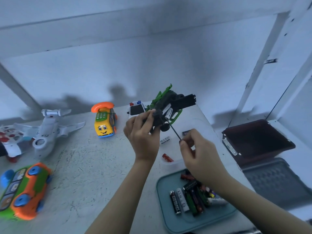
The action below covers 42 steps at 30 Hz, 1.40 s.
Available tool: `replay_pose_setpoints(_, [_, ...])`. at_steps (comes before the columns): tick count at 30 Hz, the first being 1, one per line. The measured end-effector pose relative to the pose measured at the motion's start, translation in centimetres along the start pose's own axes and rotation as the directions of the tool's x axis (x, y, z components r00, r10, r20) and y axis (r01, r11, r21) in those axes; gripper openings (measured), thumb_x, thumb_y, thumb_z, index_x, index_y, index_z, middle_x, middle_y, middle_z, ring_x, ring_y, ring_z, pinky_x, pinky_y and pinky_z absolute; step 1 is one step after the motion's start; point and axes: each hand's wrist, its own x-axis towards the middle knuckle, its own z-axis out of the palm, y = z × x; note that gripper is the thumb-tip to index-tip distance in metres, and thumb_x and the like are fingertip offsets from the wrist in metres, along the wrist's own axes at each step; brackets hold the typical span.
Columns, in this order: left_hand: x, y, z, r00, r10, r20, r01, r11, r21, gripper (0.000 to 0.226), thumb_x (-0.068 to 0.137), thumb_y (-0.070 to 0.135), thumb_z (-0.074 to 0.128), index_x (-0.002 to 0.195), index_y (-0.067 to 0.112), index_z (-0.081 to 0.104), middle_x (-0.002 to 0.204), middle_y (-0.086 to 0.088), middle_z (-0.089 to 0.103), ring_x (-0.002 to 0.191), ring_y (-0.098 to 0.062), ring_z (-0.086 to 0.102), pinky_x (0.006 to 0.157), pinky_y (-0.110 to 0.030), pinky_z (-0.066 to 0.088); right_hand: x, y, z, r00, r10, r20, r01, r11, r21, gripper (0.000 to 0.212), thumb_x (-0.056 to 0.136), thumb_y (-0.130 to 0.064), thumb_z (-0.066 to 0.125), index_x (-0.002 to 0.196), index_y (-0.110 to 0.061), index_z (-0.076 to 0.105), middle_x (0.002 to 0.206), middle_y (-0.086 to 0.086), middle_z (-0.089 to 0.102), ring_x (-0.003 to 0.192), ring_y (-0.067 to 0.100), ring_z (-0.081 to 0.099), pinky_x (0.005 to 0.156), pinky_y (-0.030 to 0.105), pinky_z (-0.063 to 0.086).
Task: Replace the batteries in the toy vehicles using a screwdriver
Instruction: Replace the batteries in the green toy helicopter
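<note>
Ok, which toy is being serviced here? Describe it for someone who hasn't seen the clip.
Above the far middle of the table, the left hand holds up a toy vehicle. It alone is black and green, white batteries showing, with the screwdriver in the right hand pointed at it.

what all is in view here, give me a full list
toy vehicle: one, green and black, held up over the table, two white batteries in its underside
screwdriver: one, dark, tip at the vehicle
phone bus toy: one, yellow, back centre
police car: one, white, behind the vehicle
toy plane: one, white, left
toy car: one, orange and green, near left
tray: one, teal, near right, holding loose batteries of mixed colours
box: one, dark red, right
left hand: grips the vehicle
right hand: pinches the screwdriver
</note>
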Motion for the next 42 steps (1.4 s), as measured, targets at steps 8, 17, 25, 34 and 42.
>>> replay_pose_setpoints(8, [-0.2,-0.5,0.2,0.996,0.091,-0.012,-0.090,0.994,0.055,0.020,0.079,0.016,0.074,0.099,0.012,0.077,0.094,0.002,0.072,0.088,-0.022,0.053,0.073,-0.037,0.037,-0.1,2.6,-3.8,0.988,0.131,0.084,-0.125,0.990,-0.069,0.015,0.089,-0.013,0.058,0.074,-0.014,0.055,0.067,0.002,0.063,0.046,0.004,0.047,0.050,0.017,0.040])
replay_pose_setpoints(17, [0.1,-0.7,-0.7,0.924,0.383,0.008,-0.377,0.907,0.188,0.016,0.082,0.019,0.080,0.098,0.016,0.078,0.096,0.005,0.073,0.092,-0.017,0.052,0.078,-0.034,0.030,1.9,2.6,-6.0,0.991,0.065,0.115,-0.055,0.995,-0.084,0.015,0.088,-0.016,0.061,0.074,-0.020,0.060,0.069,-0.002,0.063,0.043,0.001,0.047,0.052,0.014,0.039])
replay_pose_setpoints(25, [0.6,-0.6,-0.9,0.879,0.476,0.031,-0.473,0.862,0.185,0.020,0.084,0.020,0.079,0.104,0.018,0.074,0.099,0.005,0.072,0.094,-0.017,0.054,0.078,-0.034,0.031,3.1,2.5,-5.7,0.995,0.036,0.094,-0.030,0.997,-0.071,0.014,0.087,-0.018,0.062,0.074,-0.022,0.062,0.066,-0.004,0.063,0.050,0.003,0.051,0.057,0.017,0.042])
replay_pose_setpoints(34, [0.5,-0.1,-1.3,0.967,0.252,0.030,-0.252,0.967,0.031,0.022,0.077,0.009,0.076,0.099,0.010,0.076,0.096,0.001,0.073,0.093,-0.018,0.053,0.081,-0.029,0.030,3.4,2.7,-6.4,0.999,0.043,-0.011,-0.043,0.999,-0.008,0.016,0.088,-0.012,0.061,0.073,-0.017,0.064,0.067,-0.004,0.064,0.044,0.002,0.048,0.053,0.009,0.039])
replay_pose_setpoints(42, [0.6,0.2,-1.2,0.993,0.097,0.064,-0.093,0.993,-0.070,0.050,0.055,-0.006,0.089,0.101,0.008,0.075,0.096,0.002,0.070,0.090,-0.021,0.055,0.075,-0.037,0.039,3.4,2.4,-6.0,0.996,-0.024,-0.089,0.024,1.000,-0.003,0.015,0.088,-0.010,0.061,0.075,-0.015,0.063,0.068,-0.004,0.064,0.044,0.004,0.049,0.053,0.007,0.039])
